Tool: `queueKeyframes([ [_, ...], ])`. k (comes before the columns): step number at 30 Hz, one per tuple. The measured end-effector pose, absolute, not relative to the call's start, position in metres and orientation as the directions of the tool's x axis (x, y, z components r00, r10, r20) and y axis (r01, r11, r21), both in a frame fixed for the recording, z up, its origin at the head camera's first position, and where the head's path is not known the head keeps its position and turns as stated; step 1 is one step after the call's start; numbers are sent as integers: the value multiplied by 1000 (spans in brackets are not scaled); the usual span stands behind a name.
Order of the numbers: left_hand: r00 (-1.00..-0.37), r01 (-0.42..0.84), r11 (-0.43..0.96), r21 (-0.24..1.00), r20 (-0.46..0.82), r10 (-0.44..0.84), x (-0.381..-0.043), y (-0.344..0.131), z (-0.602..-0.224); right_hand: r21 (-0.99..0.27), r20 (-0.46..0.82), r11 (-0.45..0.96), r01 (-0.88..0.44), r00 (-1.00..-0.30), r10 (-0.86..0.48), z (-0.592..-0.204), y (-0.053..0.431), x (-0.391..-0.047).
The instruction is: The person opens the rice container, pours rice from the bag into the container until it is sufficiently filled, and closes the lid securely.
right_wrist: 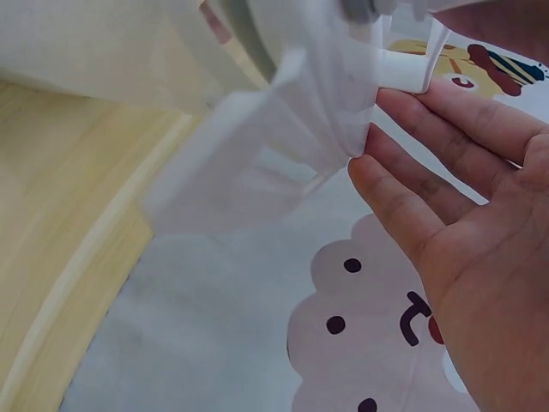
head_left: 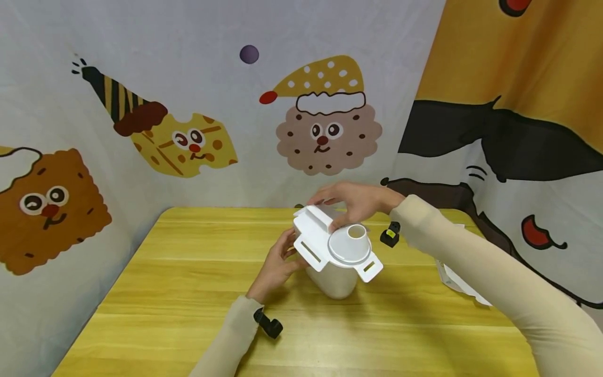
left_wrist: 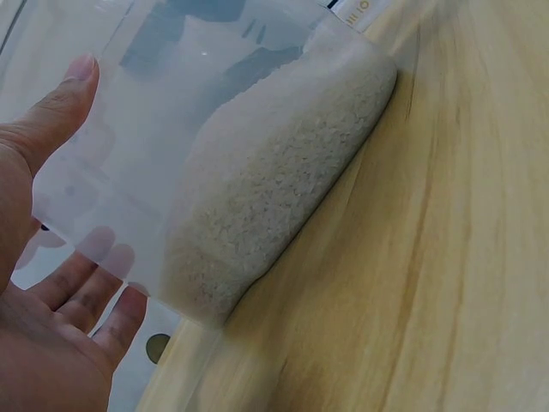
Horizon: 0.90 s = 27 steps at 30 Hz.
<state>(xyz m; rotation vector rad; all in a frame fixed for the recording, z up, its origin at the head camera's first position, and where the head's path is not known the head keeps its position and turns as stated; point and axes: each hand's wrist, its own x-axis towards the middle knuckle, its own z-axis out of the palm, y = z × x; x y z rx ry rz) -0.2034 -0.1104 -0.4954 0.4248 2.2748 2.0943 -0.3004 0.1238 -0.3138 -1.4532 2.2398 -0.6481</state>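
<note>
A translucent plastic container stands on the table, topped by a white lid with a round cap and latch flaps sticking outward. White rice fills its lower part in the left wrist view, heaped toward one side. My left hand holds the container's left side, thumb and fingers on opposite faces. From above, my right hand grips the lid, its thumb by the raised ridge and its fingers at the far edge. In the right wrist view those fingertips touch the lid's rim. Whether the lid is fully seated cannot be told.
A flat white, partly see-through item lies at the table's right side, partly behind my right sleeve. The wood-grain table ends at a printed cloth backdrop. Black wrist cameras are strapped to both sleeves.
</note>
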Motion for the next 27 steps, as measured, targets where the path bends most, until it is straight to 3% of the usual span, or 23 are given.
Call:
queueKeyframes([
  [19,-961,198,71,978,180,209,-203,-111,-495,-582,-67,378,-720,-421,-905,-321,122,-304],
  [27,-961,195,66,979,177,214,-203,-111,-496,-622,-66,411,-667,-478,-876,-326,130,-303],
])
